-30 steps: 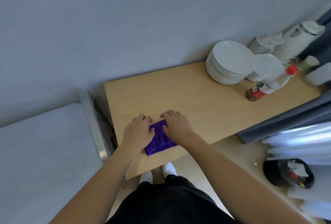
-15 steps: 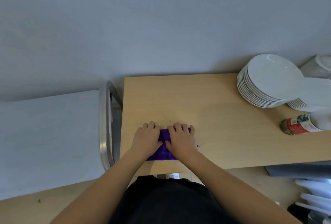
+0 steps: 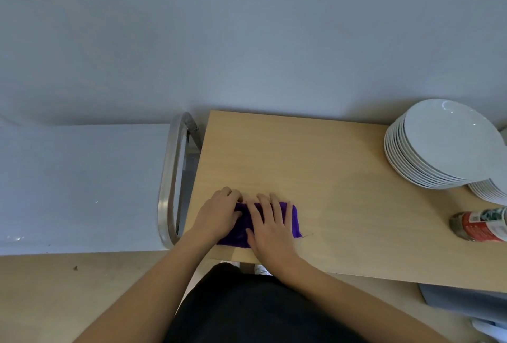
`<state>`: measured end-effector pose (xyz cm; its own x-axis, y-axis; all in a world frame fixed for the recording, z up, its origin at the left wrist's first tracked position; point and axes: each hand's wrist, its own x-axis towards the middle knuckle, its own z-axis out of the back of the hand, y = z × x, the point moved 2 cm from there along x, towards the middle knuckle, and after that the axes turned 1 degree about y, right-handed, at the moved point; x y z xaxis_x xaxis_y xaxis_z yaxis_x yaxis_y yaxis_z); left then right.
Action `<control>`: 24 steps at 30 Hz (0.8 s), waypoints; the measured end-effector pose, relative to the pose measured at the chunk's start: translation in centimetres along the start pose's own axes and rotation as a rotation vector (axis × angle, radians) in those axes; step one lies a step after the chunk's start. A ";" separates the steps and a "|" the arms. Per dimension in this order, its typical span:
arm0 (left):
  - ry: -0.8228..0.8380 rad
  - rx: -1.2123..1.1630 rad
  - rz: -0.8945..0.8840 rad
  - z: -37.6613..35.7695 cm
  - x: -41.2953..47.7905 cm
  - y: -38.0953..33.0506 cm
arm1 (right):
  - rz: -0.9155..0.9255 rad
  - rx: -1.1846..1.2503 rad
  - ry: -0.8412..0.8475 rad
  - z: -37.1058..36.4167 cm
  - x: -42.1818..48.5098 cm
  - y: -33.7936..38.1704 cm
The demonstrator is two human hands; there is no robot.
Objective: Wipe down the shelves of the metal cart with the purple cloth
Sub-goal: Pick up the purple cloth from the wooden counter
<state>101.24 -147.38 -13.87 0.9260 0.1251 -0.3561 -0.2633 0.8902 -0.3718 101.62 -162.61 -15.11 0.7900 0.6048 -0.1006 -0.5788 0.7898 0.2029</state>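
A folded purple cloth [image 3: 292, 217] lies near the front left corner of a wooden table [image 3: 315, 167]. My left hand [image 3: 218, 215] rests on the cloth's left part. My right hand [image 3: 270, 228] lies flat on its middle, fingers straight and spread. Both hands press the cloth onto the table. To the left of the table stands the metal cart [image 3: 79, 186], its flat top shelf bare and its curved handle [image 3: 168, 178] beside the table's edge. The cart's lower shelves are hidden.
A stack of white plates [image 3: 441, 145] sits at the table's back right, with a second stack [image 3: 491, 191] beside it. A bottle with a red label [image 3: 480, 226] lies on its side at the right edge. A wall runs behind both.
The view has swung left, bringing the cart's top fully into sight. My hands stayed on the cloth, and my right hand spread flatter over it, showing more cloth on the right.
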 end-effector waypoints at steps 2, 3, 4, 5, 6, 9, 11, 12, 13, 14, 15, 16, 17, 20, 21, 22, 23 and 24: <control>-0.062 0.012 0.033 0.2 -0.5 0.2 | 0.056 -0.006 -0.003 -0.2 -0.1 0.2; -0.086 0.019 0.049 0.3 -0.7 0.3 | 0.072 -0.012 -0.006 -0.4 -0.1 0.1; -0.102 0.018 0.065 0.3 -0.9 0.3 | 0.082 -0.022 -0.006 -0.6 -0.1 -0.1; -0.111 0.012 0.077 0.3 -1.1 0.3 | 0.093 -0.034 -0.006 -0.8 0.0 -0.4; -0.118 0.004 0.085 0.3 -1.3 0.3 | 0.109 -0.046 -0.008 -1.1 0.0 -0.7; -0.143 -0.005 0.106 0.3 -1.9 0.4 | 0.159 -0.071 -0.029 -1.5 0.5 -1.6; -0.157 -0.002 0.122 0.3 -2.4 0.4 | 0.174 -0.087 -0.031 -1.4 0.9 -1.9; -0.161 0.001 0.129 0.3 -2.6 0.4 | 0.173 -0.093 -0.020 -1.3 1.2 -1.8; -0.162 0.005 0.137 0.3 -2.9 0.5 | 0.166 -0.091 -0.002 -1.2 1.5 -1.8; -0.163 0.011 0.146 0.3 -3.2 0.6 | 0.155 -0.073 0.021 -1.0 1.9 -1.7; -0.165 0.020 0.157 0.3 -3.5 0.7 | 0.140 -0.035 0.040 -0.7 2.4 -1.6; -0.171 0.034 0.164 0.3 -3.9 0.8 | 0.121 0.024 0.054 -0.4 2.9 -1.5; -0.177 0.049 0.168 0.4 -4.4 1.0 | 0.100 0.094 0.070 -0.1 3.3 -1.4; -0.195 0.070 0.185 0.7 -5.9 1.6 | 0.082 0.300 0.056 1.3 4.3 -0.1; -0.199 0.071 0.192 0.9 -6.4 1.8 | 0.094 0.353 0.035 1.9 4.4 0.6; -0.206 0.071 0.198 1.2 -6.8 2.2 | 0.113 0.394 0.013 2.5 4.6 1.3; -0.218 0.069 0.205 1.6 -7.4 2.6 | 0.135 0.419 -0.006 3.0 4.7 2.2; -0.234 0.065 0.216 2.0 -8.0 3.0 | 0.158 0.431 -0.021 3.4 4.7 3.1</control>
<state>93.54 -144.84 -10.43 0.8897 0.4049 -0.2110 -0.4497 0.8572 -0.2511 104.26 -157.71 -11.62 0.7052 0.7088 -0.0173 -0.5593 0.5711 0.6009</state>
